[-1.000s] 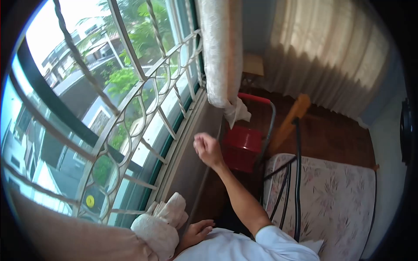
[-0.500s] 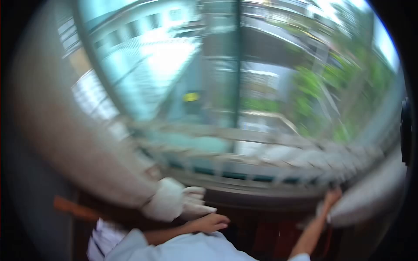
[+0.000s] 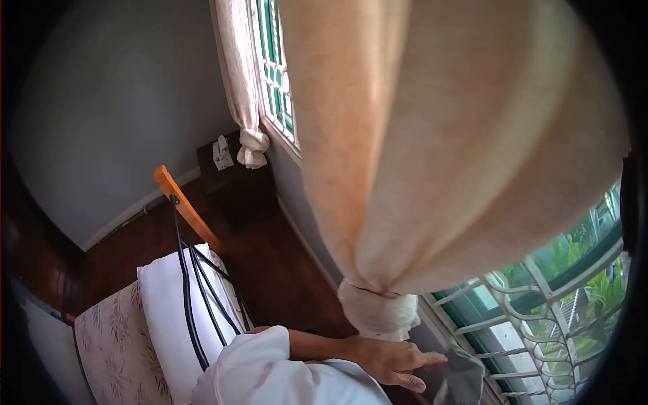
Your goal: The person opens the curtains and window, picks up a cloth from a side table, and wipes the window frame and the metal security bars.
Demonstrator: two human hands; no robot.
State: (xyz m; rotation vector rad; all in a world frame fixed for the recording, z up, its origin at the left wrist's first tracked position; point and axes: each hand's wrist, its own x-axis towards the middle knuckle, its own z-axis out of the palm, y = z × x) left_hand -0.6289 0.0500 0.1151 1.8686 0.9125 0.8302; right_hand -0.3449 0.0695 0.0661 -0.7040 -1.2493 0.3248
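Observation:
My left hand [image 3: 398,363] reaches rightward from a pale sleeve [image 3: 253,354], with fingers apart and nothing held. It is just below the knotted lower end [image 3: 379,310] of a large beige curtain [image 3: 432,162]. Beyond its fingertips is a blurred grey, sheet-like thing [image 3: 462,374] that I cannot make out. The curtain hangs bunched above its knot beside the window grille [image 3: 533,324]. My right hand is out of view.
At lower left, a bed has a white pillow [image 3: 169,324], floral bedding [image 3: 115,344], black metal bars [image 3: 189,304] and an orange post [image 3: 185,202]. A tissue box [image 3: 221,153] rests on a dark cabinet [image 3: 216,179] near another knotted curtain [image 3: 251,145].
The view has swung left from the window toward the bed and wall. My left hand's fingers are spread further beside the curtain knot. My right hand has left the view.

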